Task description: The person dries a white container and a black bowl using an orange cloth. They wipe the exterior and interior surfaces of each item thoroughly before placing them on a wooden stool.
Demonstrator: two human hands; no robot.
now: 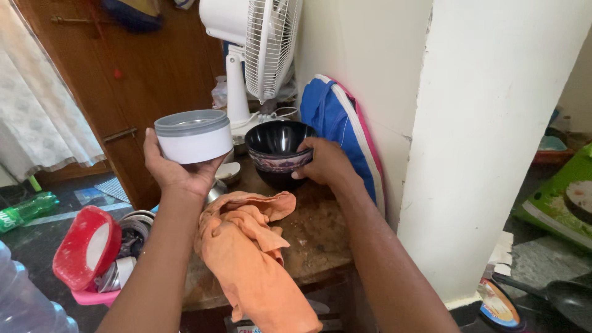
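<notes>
My left hand [176,172] is raised and holds a round white container with a grey lid [193,136] from below. My right hand [327,161] grips the side of a dark glossy bowl [277,151], which sits at the back of a worn wooden table [320,234]. An orange cloth [250,253] lies crumpled on the table between my arms and hangs over its front edge.
A white pedestal fan [256,55] stands behind the bowl. A blue bag [339,117] leans on the white wall. A pink tub with steel dishes and a red lid [92,253] sits at the left. A green bottle [28,209] lies on the floor. A dark pan [564,296] is at the right.
</notes>
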